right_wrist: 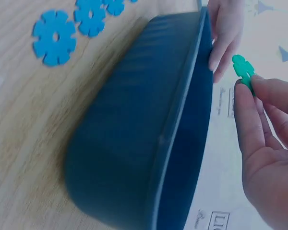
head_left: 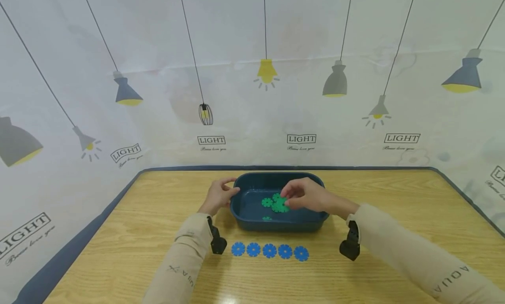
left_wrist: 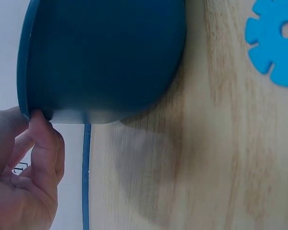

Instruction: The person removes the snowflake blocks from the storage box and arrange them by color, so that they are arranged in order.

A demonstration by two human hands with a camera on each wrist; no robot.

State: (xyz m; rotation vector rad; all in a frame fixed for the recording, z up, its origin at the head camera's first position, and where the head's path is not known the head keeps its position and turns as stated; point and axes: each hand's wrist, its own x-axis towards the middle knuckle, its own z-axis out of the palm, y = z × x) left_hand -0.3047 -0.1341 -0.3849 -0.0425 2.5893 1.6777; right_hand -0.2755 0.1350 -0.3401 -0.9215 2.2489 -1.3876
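A dark blue oblong basin stands on the wooden table. My left hand grips its left rim, thumb on the inner side and fingers outside, as the left wrist view shows up close. Over the basin, my right hand pinches a green notched disc between thumb and fingertips, raised above the rim. Several more green flower-shaped discs lie on the basin floor, partly hidden behind the right hand and the held disc.
Several blue notched discs lie in a row on the table, in front of the basin. Behind the table hangs a pale cloth printed with lamps and the word LIGHT. Black wrist cameras sit at both cuffs.
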